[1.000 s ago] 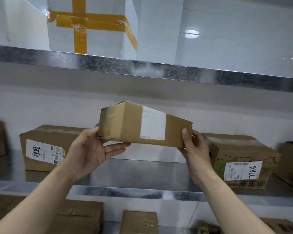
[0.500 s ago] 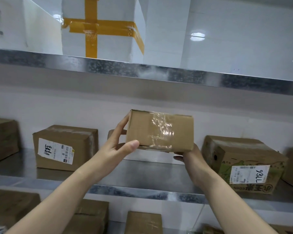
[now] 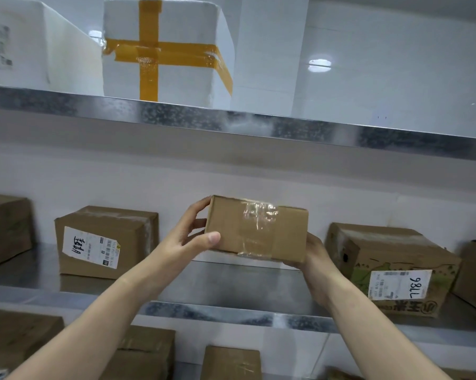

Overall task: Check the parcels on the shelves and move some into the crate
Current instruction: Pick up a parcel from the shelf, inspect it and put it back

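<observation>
**A:** The small parcel (image 3: 256, 229) is up in both hands, held clear above the middle shelf (image 3: 231, 314) — between the labelled box (image 3: 105, 242) on the left and the printed box (image 3: 390, 270) on the right. Only a plain taped face is turned towards us.

**B:** So this looks like the checking step, with no label on show. I'd roll it gently about its long edge, hands on opposite ends, until a label comes round.

**A:** And the grip?

**B:** The left hand (image 3: 193, 237) pinches the left end, with the thumb (image 3: 213, 238) flat on the near face and the fingers curled round the far edge. The right hand (image 3: 313, 259) cups the lower right corner from beneath. Its fingers are mostly hidden behind the cardboard, though it's plainly bearing the box.

**A:** Any risk?

**B:** The glossy tape (image 3: 258, 218) looks slick — pads belong on bare cardboard. And there's no crate in view, so read first, then turn to find it.
</observation>
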{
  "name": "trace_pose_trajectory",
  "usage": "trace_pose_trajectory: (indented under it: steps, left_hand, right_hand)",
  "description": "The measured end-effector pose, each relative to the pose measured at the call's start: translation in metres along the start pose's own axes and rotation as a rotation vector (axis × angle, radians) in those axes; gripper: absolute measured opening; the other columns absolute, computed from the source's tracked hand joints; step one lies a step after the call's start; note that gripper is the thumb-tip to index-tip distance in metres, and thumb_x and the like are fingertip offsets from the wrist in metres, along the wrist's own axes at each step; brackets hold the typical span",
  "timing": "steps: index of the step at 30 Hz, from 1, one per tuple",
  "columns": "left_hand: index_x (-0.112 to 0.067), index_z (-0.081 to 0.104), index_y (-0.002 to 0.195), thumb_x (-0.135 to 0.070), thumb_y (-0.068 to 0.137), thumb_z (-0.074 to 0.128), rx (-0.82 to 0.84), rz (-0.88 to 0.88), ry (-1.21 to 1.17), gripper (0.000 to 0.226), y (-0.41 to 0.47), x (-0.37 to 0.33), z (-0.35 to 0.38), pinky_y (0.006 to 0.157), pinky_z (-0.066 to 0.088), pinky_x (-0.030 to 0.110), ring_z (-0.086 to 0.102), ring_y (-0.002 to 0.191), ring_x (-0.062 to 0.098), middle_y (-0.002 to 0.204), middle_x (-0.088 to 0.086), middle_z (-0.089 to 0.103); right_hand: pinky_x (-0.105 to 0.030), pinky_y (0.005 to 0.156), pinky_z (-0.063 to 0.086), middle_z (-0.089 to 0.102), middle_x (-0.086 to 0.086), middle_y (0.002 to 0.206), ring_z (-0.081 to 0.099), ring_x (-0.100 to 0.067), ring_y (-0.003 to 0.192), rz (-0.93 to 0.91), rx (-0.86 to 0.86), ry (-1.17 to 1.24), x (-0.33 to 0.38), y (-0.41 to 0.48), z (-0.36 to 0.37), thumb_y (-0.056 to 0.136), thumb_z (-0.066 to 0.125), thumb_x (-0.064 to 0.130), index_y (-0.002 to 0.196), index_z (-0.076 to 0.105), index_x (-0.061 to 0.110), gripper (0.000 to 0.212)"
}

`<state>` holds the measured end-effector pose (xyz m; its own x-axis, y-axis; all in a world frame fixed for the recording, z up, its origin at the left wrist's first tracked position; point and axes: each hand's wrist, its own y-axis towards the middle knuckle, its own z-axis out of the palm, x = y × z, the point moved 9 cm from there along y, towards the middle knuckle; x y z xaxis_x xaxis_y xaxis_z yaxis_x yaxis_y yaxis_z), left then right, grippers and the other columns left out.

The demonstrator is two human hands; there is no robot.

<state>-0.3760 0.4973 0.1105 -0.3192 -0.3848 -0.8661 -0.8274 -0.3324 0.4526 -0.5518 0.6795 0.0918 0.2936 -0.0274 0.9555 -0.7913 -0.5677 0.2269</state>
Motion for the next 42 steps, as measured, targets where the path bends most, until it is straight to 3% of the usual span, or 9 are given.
trace_pose_trajectory:
  steps: [3,6,10,13,18,26,32,37,42]
  left_hand:
    - [-0.052,0.063,0.129,-0.063,0.080,0.057,-0.041,-0.084,-0.131,0.050,0.006,0.012,-0.008,0.113,0.042,0.044,0.065,0.127,0.023,0.127,-0.002,0.074]
    - [-0.031,0.069,0.115,-0.059,0.091,0.056,-0.068,-0.088,-0.104,0.039,0.003,0.011,-0.010,0.106,0.045,0.041,0.068,0.115,0.016,0.117,0.000,0.077]
    - [-0.013,0.069,0.110,-0.014,0.102,0.067,-0.167,-0.097,-0.032,0.008,-0.001,0.017,-0.020,0.098,0.054,0.034,0.071,0.102,0.022,0.107,0.014,0.077]
    - [-0.019,0.066,0.122,-0.004,0.096,0.073,-0.212,-0.142,-0.034,0.031,-0.003,0.023,-0.023,0.099,0.058,0.040,0.076,0.107,0.021,0.115,0.006,0.077]
    - [-0.027,0.063,0.136,-0.004,0.091,0.079,-0.212,-0.165,-0.016,0.053,-0.004,0.032,-0.022,0.099,0.058,0.038,0.077,0.106,0.021,0.117,0.006,0.073]
    - [-0.024,0.058,0.117,0.023,0.087,0.066,-0.247,-0.012,-0.076,0.056,-0.001,0.024,-0.008,0.085,0.061,0.031,0.070,0.103,0.015,0.113,0.011,0.069]
    - [-0.020,0.056,0.109,0.026,0.084,0.064,-0.215,0.052,-0.069,0.054,-0.002,0.031,-0.005,0.093,0.054,0.035,0.060,0.098,0.026,0.111,0.028,0.059]
    - [-0.019,0.058,0.111,0.026,0.085,0.066,-0.214,0.083,-0.091,0.053,0.000,0.026,-0.007,0.091,0.057,0.025,0.067,0.105,0.021,0.108,0.013,0.068]
    - [-0.049,0.046,0.150,-0.029,0.071,0.098,-0.309,-0.076,0.025,0.097,0.002,0.042,-0.021,0.110,0.045,0.032,0.056,0.130,0.004,0.138,-0.012,0.059]
  right_hand:
    - [-0.022,0.072,0.053,0.083,0.004,0.100,0.076,-0.011,0.089,0.023,-0.020,0.015,0.002,0.000,-0.005,0.110,0.046,0.022,0.113,0.078,0.027,0.033]
    - [-0.030,0.079,0.054,0.083,0.001,0.102,0.076,-0.018,0.097,0.060,-0.042,0.094,-0.001,0.002,-0.006,0.113,0.044,0.027,0.117,0.075,0.026,0.031]
    - [-0.033,0.088,0.056,0.082,0.002,0.106,0.075,-0.020,0.107,0.059,-0.032,0.190,-0.009,0.003,-0.002,0.112,0.053,0.034,0.126,0.066,0.025,0.022]
    - [-0.033,0.084,0.061,0.081,0.005,0.111,0.078,-0.015,0.102,-0.021,-0.012,0.242,-0.004,-0.002,-0.002,0.104,0.067,0.019,0.120,0.068,0.022,0.016]
    - [-0.048,0.112,0.053,0.077,0.005,0.125,0.071,-0.014,0.122,-0.196,0.070,0.204,0.011,-0.010,-0.003,0.082,0.085,-0.005,0.119,0.067,0.013,0.045]
    - [-0.031,0.114,0.049,0.056,0.021,0.149,0.050,-0.005,0.142,-0.432,0.162,-0.043,0.029,-0.012,0.000,0.066,0.087,-0.019,0.076,0.052,0.017,0.051]
    - [-0.028,0.105,0.055,0.065,0.020,0.126,0.060,-0.012,0.125,-0.490,0.080,-0.142,0.018,-0.014,-0.002,0.062,0.091,-0.015,0.087,0.044,0.003,0.056]
    - [-0.026,0.108,0.053,0.061,0.031,0.105,0.058,-0.005,0.106,-0.466,0.076,-0.134,0.018,-0.014,-0.001,0.066,0.090,-0.015,0.102,0.044,-0.005,0.060]
    - [-0.023,0.090,0.061,0.069,-0.003,0.121,0.071,-0.010,0.114,-0.345,0.055,0.163,0.018,-0.014,-0.005,0.065,0.091,-0.019,0.125,0.052,0.014,0.079]
